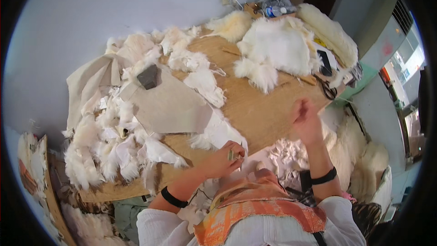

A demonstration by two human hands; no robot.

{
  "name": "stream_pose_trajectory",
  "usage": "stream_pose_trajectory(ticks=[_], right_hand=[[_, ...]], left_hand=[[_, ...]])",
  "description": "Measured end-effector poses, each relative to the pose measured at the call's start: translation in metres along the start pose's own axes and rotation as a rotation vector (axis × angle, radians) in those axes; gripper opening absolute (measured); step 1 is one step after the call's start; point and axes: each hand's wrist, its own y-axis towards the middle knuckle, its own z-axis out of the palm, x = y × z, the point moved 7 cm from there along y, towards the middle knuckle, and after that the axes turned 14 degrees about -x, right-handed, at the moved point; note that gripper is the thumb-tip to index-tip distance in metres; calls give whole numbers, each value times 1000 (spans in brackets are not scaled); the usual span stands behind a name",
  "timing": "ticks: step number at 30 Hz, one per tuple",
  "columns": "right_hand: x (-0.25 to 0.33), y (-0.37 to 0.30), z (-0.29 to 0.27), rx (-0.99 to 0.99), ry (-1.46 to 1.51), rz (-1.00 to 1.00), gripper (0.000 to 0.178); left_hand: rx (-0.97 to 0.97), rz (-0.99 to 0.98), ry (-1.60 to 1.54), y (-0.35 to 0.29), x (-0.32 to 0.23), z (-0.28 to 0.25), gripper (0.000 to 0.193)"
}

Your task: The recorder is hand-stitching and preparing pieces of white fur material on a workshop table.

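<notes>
At the near edge of the wooden table (255, 114), my left hand (224, 160) is closed on the end of a white fur-edged hide piece (223, 132). Something pale yellowish shows at its fingers, too small to name. Raised to the right of it, apart from the table's edge, is my right hand (306, 120). Its fingers are curled together, and whatever they may pinch is too small to make out. Beyond my left hand a flat beige sheet (170, 109) lies under a dark grey block (147, 77).
White fur scraps (123, 155) heap up on the left. A large white pelt (280, 45) and a rolled fleece (330, 32) lie at the far right, near black scissors (327, 89), a phone (324, 63) and a plastic bottle (277, 11). More fleece (346, 146) hangs below, right.
</notes>
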Motion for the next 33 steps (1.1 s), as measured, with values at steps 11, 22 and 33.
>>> stream_pose_trajectory(ticks=[11,22,33], right_hand=[[-49,-5,111,858,-1030,-740,25],[-99,139,36,957,-1778,-767,25],[-127,74,139,1156,-1535,-1010,35]], left_hand=[[-250,-386,245,67,1,3,39],[-460,-584,786,47,73,-190,51],[-717,-871,1100,4,258,-378,30]])
